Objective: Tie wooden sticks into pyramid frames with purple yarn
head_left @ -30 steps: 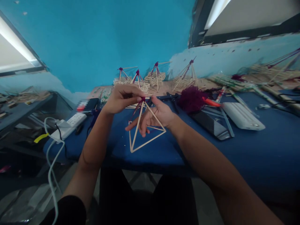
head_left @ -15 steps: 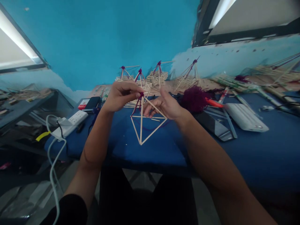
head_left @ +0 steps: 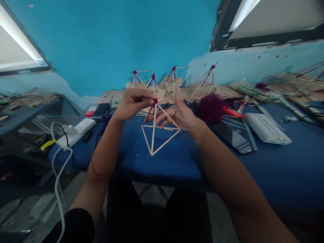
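Yarn (head_left: 156, 101) binds the stick pyramid (head_left: 154, 128) at its apex, clamped by the left hand (head_left: 133, 103); right hand (head_left: 181, 115) has fingers apart; whether tying remains is unclear.

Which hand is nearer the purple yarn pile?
Right. The right hand is just left of the yarn pile; the left hand is farther left, pinching the top of the stick frame.

A craft workshop, shown by standing stick frames (head_left: 174, 86), purple yarn (head_left: 210, 108) and a cluttered blue worktable (head_left: 278, 165).
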Available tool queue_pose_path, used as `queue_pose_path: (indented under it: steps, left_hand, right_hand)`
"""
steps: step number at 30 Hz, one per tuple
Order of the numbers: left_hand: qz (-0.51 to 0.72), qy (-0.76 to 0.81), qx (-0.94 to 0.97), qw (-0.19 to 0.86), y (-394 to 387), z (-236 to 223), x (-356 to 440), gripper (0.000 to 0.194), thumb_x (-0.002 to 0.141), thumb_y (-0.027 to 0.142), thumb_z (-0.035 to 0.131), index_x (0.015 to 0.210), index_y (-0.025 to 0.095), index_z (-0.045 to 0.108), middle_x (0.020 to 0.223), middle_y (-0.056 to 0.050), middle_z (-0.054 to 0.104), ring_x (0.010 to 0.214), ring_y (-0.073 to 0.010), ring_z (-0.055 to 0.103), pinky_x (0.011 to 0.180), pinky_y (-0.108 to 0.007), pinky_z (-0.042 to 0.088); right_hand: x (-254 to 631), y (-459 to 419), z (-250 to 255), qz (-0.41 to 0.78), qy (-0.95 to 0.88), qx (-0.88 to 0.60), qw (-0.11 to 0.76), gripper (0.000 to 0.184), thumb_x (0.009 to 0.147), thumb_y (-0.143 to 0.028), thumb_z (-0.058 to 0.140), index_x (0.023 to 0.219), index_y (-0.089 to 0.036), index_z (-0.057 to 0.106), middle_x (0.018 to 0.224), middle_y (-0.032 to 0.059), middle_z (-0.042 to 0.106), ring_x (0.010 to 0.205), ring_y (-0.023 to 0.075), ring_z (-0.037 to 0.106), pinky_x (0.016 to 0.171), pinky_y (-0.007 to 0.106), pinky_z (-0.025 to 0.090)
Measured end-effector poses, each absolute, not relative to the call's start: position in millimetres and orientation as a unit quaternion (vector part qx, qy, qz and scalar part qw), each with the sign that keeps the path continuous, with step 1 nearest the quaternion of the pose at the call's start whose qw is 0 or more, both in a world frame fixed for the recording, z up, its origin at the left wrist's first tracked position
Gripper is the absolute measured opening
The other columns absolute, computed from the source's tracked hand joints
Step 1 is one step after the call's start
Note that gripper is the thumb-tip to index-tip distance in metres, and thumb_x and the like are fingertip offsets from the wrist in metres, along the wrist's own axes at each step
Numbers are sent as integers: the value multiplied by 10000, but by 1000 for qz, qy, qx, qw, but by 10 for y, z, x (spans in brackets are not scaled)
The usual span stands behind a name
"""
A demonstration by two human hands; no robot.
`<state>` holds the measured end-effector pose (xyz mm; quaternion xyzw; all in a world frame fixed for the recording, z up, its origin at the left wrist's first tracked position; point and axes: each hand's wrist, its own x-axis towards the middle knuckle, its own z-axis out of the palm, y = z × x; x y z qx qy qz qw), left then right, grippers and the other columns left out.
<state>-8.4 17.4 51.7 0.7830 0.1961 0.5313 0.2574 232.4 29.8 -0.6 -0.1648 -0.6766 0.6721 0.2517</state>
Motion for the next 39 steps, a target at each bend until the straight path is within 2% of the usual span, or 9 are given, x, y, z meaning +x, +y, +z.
queue_pose_path:
  steps: [5, 12, 16, 20, 27, 29, 33, 36, 39]
  left_hand:
    - [529, 198, 780, 269, 154, 515, -55, 452, 815, 668, 994, 874, 226, 915, 799, -70, 806, 716, -147, 705, 623, -289, 526]
    - [508, 182, 790, 290, 125, 515, -44, 407, 845, 613, 992, 908, 217, 924, 827, -72, 804, 718, -138, 701, 645, -288, 530]
    - [509, 201, 786, 286, 153, 487, -76, 398, 854, 600, 991, 938, 217, 922, 829, -61, 794, 711, -127, 686, 640, -284, 517]
    - [524, 206, 777, 282, 186, 462, -83, 426, 838, 627, 996, 907, 217, 906, 820, -61, 797, 760, -146, 731, 706, -296, 581]
    - [536, 206, 771, 277, 225, 459, -98, 449, 813, 660, 998, 892, 228, 906, 827, -58, 812, 781, -160, 749, 722, -305, 626]
    - [539, 210, 766, 280, 226, 464, -112, 450, 797, 659, 1008, 890, 230, 910, 832, -59, 817, 770, -154, 743, 710, -295, 619]
    - [544, 210, 759, 289, 222, 476, -140, 433, 790, 642, 1017, 889, 232, 918, 831, -60, 823, 746, -142, 729, 692, -285, 602]
    - [533, 218, 763, 293, 219, 473, -151, 446, 799, 648, 1010, 893, 222, 917, 822, -60, 821, 735, -140, 722, 683, -281, 592]
    - [506, 229, 775, 302, 207, 462, -144, 463, 820, 647, 998, 914, 201, 915, 795, -62, 811, 706, -135, 705, 647, -274, 557]
  right_hand:
    - [2308, 286, -39, 704, -661, -128, 226, 1194, 1027, -1028, 135, 974, -101, 886, 1003, 200, 831, 916, 246, 813, 792, 291, 668]
    - [2287, 226, -93, 730, -650, -94, 191, 1225, 1034, -1012, 90, 1074, -54, 852, 1049, 253, 825, 938, 285, 819, 842, 370, 688]
    - [2299, 249, -80, 710, -671, -118, 178, 1207, 1026, -1017, 88, 992, -72, 839, 929, 214, 812, 813, 237, 782, 802, 324, 660]
    - [2345, 299, -43, 677, -705, -124, 171, 1236, 1018, -1013, 38, 904, -83, 845, 836, 190, 786, 673, 192, 700, 687, 287, 610]
    - [2436, 300, 9, 649, -729, -141, 166, 1255, 987, -1024, -38, 797, -126, 818, 747, 167, 734, 660, 212, 673, 670, 318, 595]
    - [2441, 326, -20, 640, -727, -143, 203, 1187, 1003, -1022, 5, 736, -156, 772, 687, 139, 683, 650, 208, 649, 664, 319, 575]
    - [2418, 414, -95, 637, -691, -160, 301, 988, 1029, -1015, 213, 661, -216, 663, 614, 70, 572, 612, 179, 559, 618, 298, 508]
    - [2379, 448, -115, 642, -656, -207, 339, 862, 1048, -955, 383, 705, -217, 666, 635, 56, 588, 581, 163, 511, 559, 289, 434]
    - [2340, 446, -107, 632, -609, -245, 412, 657, 1048, -789, 617, 769, -199, 683, 692, 45, 628, 599, 141, 523, 568, 274, 424]
